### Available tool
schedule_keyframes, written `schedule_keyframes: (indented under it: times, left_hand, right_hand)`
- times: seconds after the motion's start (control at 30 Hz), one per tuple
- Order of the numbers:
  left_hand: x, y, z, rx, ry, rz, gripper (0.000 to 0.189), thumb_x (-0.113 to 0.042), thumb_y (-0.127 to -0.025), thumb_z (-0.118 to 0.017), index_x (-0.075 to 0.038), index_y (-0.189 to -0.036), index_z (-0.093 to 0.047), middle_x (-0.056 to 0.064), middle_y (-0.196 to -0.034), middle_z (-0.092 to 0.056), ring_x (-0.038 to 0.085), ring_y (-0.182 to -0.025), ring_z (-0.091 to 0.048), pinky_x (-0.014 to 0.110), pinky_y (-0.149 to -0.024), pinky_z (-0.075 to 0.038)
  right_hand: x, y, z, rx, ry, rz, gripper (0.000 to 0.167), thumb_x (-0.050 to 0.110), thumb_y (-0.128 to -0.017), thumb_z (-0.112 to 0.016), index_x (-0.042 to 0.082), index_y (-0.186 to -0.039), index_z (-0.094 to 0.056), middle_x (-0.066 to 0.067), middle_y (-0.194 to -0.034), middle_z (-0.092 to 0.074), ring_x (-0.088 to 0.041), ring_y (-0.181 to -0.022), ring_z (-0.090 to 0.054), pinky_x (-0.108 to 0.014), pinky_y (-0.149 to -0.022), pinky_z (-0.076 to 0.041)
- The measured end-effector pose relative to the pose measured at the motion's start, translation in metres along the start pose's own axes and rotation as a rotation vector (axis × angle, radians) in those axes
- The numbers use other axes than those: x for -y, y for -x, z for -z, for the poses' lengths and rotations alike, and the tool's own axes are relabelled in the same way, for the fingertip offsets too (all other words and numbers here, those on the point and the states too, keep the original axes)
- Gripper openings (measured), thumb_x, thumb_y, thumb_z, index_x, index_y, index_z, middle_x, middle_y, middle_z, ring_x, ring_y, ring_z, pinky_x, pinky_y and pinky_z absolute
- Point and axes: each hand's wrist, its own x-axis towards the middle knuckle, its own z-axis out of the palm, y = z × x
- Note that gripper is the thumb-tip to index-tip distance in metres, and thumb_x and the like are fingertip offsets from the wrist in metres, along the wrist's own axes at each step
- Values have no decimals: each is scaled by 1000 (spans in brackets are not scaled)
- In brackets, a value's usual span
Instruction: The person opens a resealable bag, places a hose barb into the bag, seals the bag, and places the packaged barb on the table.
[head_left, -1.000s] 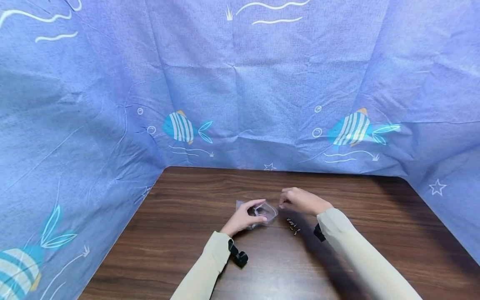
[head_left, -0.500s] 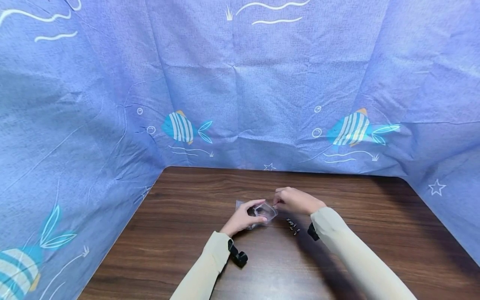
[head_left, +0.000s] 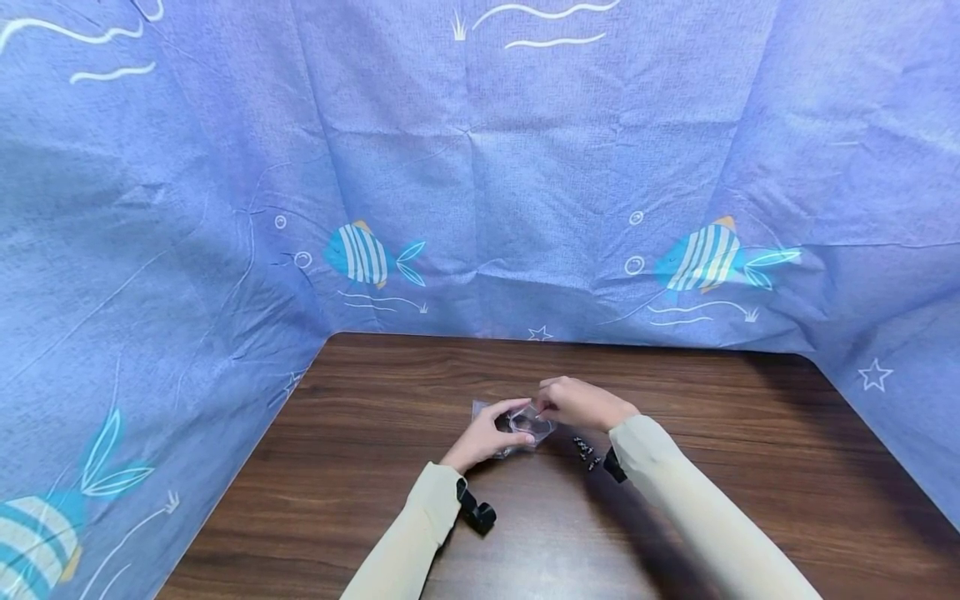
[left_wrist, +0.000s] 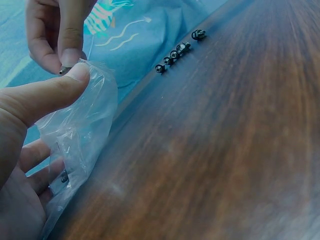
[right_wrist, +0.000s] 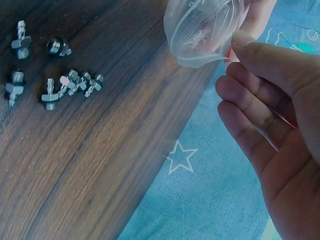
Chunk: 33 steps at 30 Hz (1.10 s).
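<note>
My left hand (head_left: 483,433) grips a clear plastic zip bag (head_left: 534,423), its mouth spread wide between thumb and fingers. In the left wrist view a small dark fitting shows low in the bag (left_wrist: 82,127). My right hand (head_left: 581,404) is at the bag's mouth and pinches a small metal barbed fitting (left_wrist: 64,70) between thumb and fingertip. In the right wrist view that fitting is hidden behind the thumb, and the bag's ridged opening (right_wrist: 200,37) faces the camera. Several more barbed hose fittings (right_wrist: 50,95) lie loose on the table, right of the bag.
The dark wood-grain table (head_left: 405,375) runs back to a blue fabric curtain (head_left: 540,183) printed with fish. Black wrist cameras are strapped at both cuffs, the left one (head_left: 478,515) close over the table.
My right hand has moved left with the pinched fitting, from beside the bag to over its mouth. My left hand and the bag have stayed almost still.
</note>
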Motion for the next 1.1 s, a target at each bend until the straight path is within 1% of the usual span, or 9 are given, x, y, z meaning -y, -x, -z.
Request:
schedule_keyframes:
  times: [0.2,0.27,0.4,0.53,0.63,0.77,0.93,1.1]
  left_hand:
    - [32,-7,-3,-15,-7,4,58,-24,-81,-78,-19,-135,-57,0,-138,-56,18,-129,-48,39,-109,-34]
    - [32,-6,-3,-18,-5,20,58,-22,-81,-78,-19,-135,-57,1,-138,-56,19,-129,-48,41,-109,-34]
    - [27,-3,-3,-18,-13,40,57,-18,-82,-77,-17,-136,-56,5,-139,-55,23,-128,-49,44,-109,-34]
    - [8,2,-1,0,-20,32,56,-15,-84,-75,-11,-136,-55,10,-139,-55,27,-127,-49,44,-107,-35]
    - [-5,5,2,8,-26,17,55,-14,-84,-75,-8,-135,-55,10,-138,-55,27,-128,-49,43,-107,-36]
    - [-9,5,2,13,-31,8,56,-14,-84,-75,-6,-136,-54,10,-139,-55,28,-130,-48,45,-109,-35]
    - [-9,4,1,18,-14,14,58,-16,-84,-75,-5,-137,-53,10,-140,-54,27,-128,-49,45,-109,-35]
    - [-7,2,1,16,-10,7,58,-15,-83,-75,-4,-136,-53,11,-139,-55,26,-128,-49,44,-109,-35]
  right_hand:
    - [5,-3,-3,15,-26,-3,7,8,-85,-71,11,-79,-68,5,-78,-61,-1,-69,-53,-18,-64,-48]
    - [5,-4,-6,17,-37,-5,7,8,-85,-71,11,-79,-69,5,-78,-60,0,-68,-52,-17,-64,-47]
    - [4,-5,-8,23,-49,-12,7,7,-85,-70,10,-80,-69,6,-79,-60,0,-69,-52,-17,-64,-47]
    - [2,-3,-8,18,-38,-13,6,7,-85,-70,10,-80,-70,6,-79,-61,-1,-70,-53,-17,-65,-48]
    - [0,-1,-7,15,-29,-14,5,6,-84,-71,10,-82,-71,5,-80,-62,-3,-72,-56,-18,-67,-50]
    - [-3,4,-5,20,-21,-31,5,5,-84,-70,10,-84,-71,4,-81,-63,-4,-73,-58,-19,-68,-51]
    - [-8,12,-4,35,-18,-54,3,9,-86,-70,9,-84,-72,4,-82,-63,-4,-73,-58,-19,-68,-51]
    - [-12,20,-3,26,-34,-57,5,12,-85,-71,8,-82,-72,5,-82,-63,-3,-73,-58,-19,-68,-51]
